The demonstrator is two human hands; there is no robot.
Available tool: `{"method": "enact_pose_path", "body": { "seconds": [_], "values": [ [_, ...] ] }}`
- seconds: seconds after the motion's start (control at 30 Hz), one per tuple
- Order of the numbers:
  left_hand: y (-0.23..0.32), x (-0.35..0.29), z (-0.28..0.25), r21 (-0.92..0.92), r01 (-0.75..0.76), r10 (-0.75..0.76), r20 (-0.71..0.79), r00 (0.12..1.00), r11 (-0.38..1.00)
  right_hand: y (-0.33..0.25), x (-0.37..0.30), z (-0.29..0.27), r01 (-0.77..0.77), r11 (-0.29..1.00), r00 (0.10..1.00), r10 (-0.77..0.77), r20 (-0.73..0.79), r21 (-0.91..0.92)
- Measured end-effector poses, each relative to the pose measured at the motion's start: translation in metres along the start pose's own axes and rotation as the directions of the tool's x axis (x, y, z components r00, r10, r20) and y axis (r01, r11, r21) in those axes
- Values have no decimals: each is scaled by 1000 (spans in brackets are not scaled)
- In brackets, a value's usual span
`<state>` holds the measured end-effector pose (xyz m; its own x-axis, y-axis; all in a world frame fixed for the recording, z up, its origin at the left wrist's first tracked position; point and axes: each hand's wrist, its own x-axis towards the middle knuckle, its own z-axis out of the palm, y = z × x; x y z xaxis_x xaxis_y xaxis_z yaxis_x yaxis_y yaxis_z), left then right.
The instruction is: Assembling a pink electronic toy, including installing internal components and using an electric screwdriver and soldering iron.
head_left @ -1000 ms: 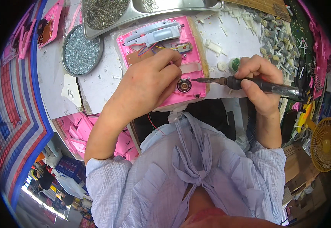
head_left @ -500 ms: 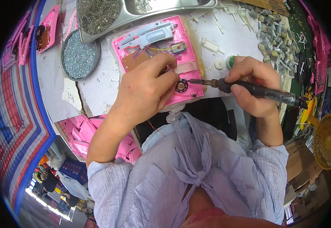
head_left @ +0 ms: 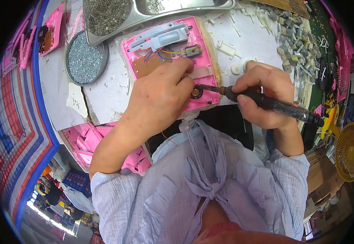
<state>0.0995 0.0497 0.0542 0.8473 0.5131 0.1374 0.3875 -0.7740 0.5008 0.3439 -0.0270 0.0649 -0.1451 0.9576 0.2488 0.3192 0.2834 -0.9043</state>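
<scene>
A pink plastic housing [head_left: 203, 53] lies open on the white bench, showing a grey part [head_left: 160, 37], a brown circuit board [head_left: 146, 67], coloured wires and a small motor [head_left: 193, 51]. My left hand [head_left: 160, 95] rests on the housing's lower half, its fingers pressed near a round speaker-like part [head_left: 196, 94]. My right hand [head_left: 264, 93] grips a black-handled soldering iron [head_left: 266, 101]. The iron's metal tip reaches left to the spot beside my left fingers.
A round tin of small screws [head_left: 85, 59] and a metal tray of parts [head_left: 116, 16] stand at the back left. Loose white and grey pieces [head_left: 286, 44] litter the right side. Pink housings [head_left: 83, 140] are stacked below the bench; a yellow fan [head_left: 349, 150] sits far right.
The view has shifted slightly, so the housing sits higher in the picture. Both hands keep their hold, and the iron's tip stays at the round part.
</scene>
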Motion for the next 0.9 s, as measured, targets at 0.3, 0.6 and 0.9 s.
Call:
{"method": "enact_pose_path", "body": {
  "seconds": [0.3,0.6,0.9],
  "values": [
    [2,1,-1,40,-20,20,4,1000,999,-11,-2,0,-67,997,996,63,-64,-50],
    [1,-3,-1,51,1,-2,4,1000,999,-11,-24,-25,-67,987,987,87,-138,146],
    [4,-3,-3,63,-175,176,-6,984,983,-7,-56,-50,-138,963,924,209,-321,230]
  ]
}}
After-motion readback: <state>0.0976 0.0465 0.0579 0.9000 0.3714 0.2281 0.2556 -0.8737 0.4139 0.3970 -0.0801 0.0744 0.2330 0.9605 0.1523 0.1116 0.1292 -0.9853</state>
